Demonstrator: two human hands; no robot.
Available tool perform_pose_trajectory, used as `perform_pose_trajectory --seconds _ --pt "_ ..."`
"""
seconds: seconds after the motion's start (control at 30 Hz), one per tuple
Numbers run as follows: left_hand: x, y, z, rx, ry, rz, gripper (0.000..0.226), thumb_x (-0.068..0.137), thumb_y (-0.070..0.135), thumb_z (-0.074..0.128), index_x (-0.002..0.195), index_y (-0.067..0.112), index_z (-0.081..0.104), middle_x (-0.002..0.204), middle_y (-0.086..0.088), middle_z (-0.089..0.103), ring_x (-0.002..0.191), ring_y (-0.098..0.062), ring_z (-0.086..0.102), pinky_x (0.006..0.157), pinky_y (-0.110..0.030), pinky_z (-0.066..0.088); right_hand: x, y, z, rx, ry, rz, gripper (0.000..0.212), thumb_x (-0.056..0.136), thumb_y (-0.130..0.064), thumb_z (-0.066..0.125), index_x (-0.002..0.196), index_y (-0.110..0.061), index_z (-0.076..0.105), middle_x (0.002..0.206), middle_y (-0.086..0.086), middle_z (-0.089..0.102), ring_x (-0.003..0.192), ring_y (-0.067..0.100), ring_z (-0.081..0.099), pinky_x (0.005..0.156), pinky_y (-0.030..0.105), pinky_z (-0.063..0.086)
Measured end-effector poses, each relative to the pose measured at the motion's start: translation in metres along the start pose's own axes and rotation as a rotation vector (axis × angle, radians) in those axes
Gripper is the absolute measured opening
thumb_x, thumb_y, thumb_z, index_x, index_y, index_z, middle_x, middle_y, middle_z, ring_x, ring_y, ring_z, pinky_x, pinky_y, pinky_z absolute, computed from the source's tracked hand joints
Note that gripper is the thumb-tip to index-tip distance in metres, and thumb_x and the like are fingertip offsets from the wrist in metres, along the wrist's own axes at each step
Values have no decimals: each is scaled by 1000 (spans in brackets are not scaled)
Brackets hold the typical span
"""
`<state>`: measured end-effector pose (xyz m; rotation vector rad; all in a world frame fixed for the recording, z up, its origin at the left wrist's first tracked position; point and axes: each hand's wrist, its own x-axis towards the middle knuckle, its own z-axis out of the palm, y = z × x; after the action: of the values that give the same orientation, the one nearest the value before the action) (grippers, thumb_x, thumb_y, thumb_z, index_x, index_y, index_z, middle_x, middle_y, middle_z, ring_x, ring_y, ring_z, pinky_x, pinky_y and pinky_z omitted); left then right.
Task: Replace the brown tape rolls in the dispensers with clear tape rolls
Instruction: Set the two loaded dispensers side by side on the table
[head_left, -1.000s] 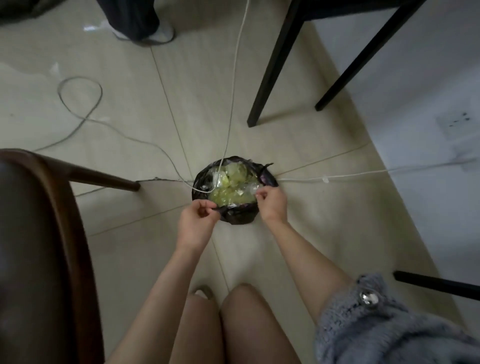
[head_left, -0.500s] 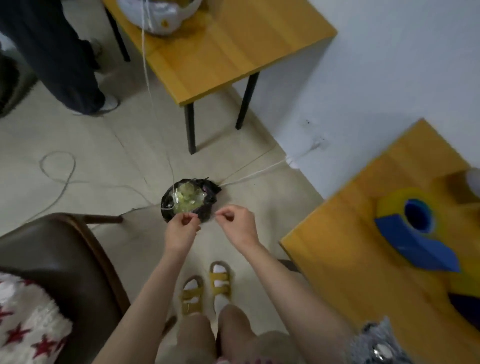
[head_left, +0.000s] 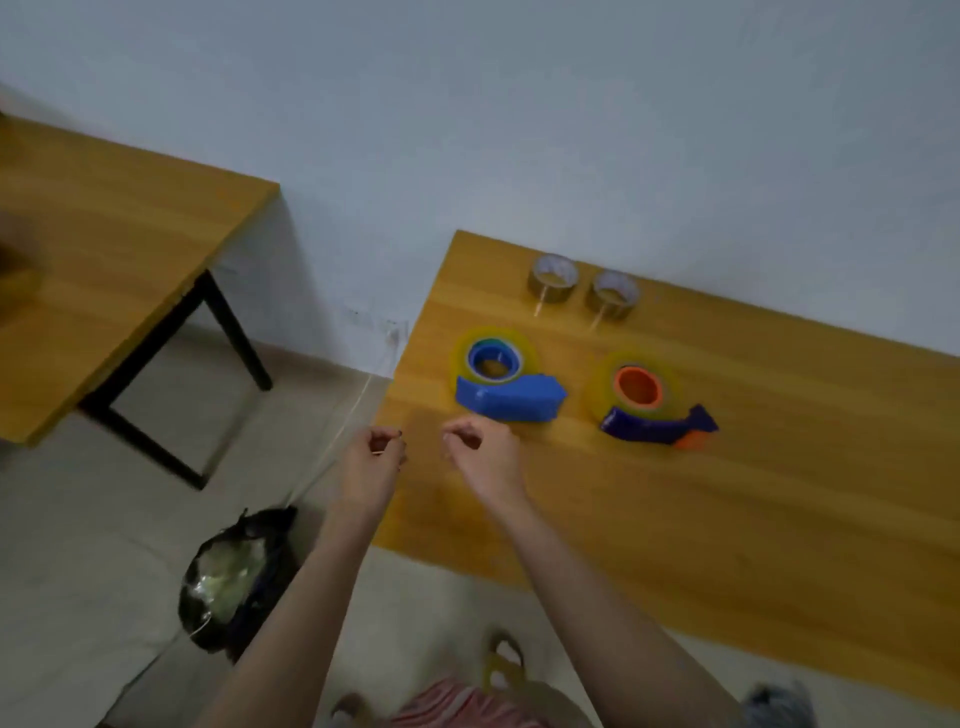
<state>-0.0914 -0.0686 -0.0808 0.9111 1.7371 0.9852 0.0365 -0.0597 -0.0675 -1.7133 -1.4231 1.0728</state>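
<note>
Two tape dispensers stand on the wooden table (head_left: 727, 519). The blue dispenser (head_left: 511, 401) carries a clear yellowish roll (head_left: 462, 358). The dark blue dispenser (head_left: 654, 426) with an orange hub carries another clear yellowish roll (head_left: 600, 384). Two brown tape rolls (head_left: 553, 280) (head_left: 613, 296) lie behind them by the wall. My left hand (head_left: 371, 457) hovers at the table's left edge and my right hand (head_left: 480, 452) hovers just in front of the blue dispenser. Both have curled fingers, and I see nothing in them.
A black rubbish bag (head_left: 208, 623) holding crumpled clear tape sits on the floor, lower left. A white cable (head_left: 337, 431) runs from the wall down to it. A second wooden table (head_left: 104, 249) with black legs stands at the left.
The view has swung up from the rubbish bag to the table top. Both hands have risen from the bag's rim to the table's left edge.
</note>
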Motion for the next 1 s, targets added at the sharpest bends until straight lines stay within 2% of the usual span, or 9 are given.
perform_pose_trajectory --seconds 0.07,0.17,0.23,0.3,0.47,0.57,0.63,0.83,1.0 --pt "-3 14 36 27 -11 31 6 88 6 51 93 9 51 85 -8 57 85 -27 57 78 -41 47 8 15 -38 -1 44 9 12 86 -7 61 91 -9 71 81 -1 67 75 11 62 74 29 53" --pt "-9 29 86 107 -46 91 16 86 5 56 100 8 49 95 -7 53 94 -26 54 75 -30 39 23 35 -93 -49 124 14 12 87 -9 62 94 -8 71 85 -1 69 80 11 63 72 20 49" --pt "-9 33 110 257 -88 183 31 82 7 61 111 4 49 105 -8 54 104 -26 53 82 -32 40 32 48 -125 -119 222 29 15 87 -10 61 99 -9 71 94 2 72 88 12 65 77 17 47" --pt "-4 33 124 443 -112 330 44 79 9 65 118 0 47 116 -15 53 113 -28 49 93 -34 40 39 61 -147 -199 262 42 21 87 -11 61 107 -9 68 105 5 70 101 16 63 88 23 49" --pt "34 41 139 882 -147 673 68 77 18 67 135 1 35 139 -16 43 134 -31 35 112 -40 28 64 89 -177 -692 125 55 57 88 -29 60 137 -9 39 142 6 41 137 22 29 113 35 25" --pt "59 49 146 1116 -267 631 73 82 28 63 141 6 25 146 -10 34 140 -25 25 118 -38 16 76 98 -186 -854 -49 181 72 89 -33 59 146 -9 22 153 8 26 145 24 13 116 50 13" --pt "68 55 150 1203 -302 557 68 83 31 62 137 8 28 139 -8 43 134 -23 35 118 -38 14 85 102 -191 -899 -118 214 66 90 -30 57 144 -9 26 152 7 28 147 21 9 114 58 8" --pt "79 49 152 1199 -373 478 60 81 29 65 129 8 35 127 -10 51 123 -28 46 106 -38 34 95 99 -194 -956 -171 226 49 87 -32 62 130 -15 44 133 4 47 133 21 35 112 64 7" --pt "72 42 145 1179 -408 507 57 79 24 66 127 10 38 122 -8 55 115 -25 51 97 -36 41 78 97 -189 -940 -192 229 54 84 -35 66 132 -21 44 130 1 51 130 23 38 111 62 10"
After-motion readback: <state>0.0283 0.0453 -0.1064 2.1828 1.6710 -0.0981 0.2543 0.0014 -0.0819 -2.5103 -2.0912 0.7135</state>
